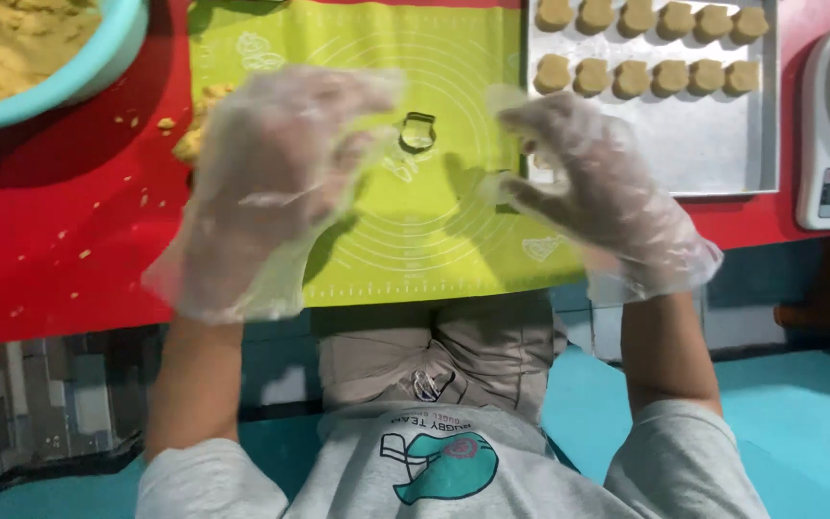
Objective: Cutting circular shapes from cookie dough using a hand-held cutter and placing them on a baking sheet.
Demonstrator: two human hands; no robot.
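Hands spread, empty: left hand (266,178), right hand (593,187); cutter (418,132) at twelve on mat (415,250); press it squarely

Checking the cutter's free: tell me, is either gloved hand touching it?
Apart. The head view shows green mat all around the cutter, between left hand and right hand.

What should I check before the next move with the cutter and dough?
1. Left hand empty, gloved: ok.
2. Right hand empty: cannot tell, fingers curled and blurred.
3. Cutter free on the mat, between the hands: ok.
4. Rolled dough on mat: not ok, only scraps at its left edge.
5. Tray has room: ok, two rows of cookies, front bare.
6. Bowl holds dough: ok.
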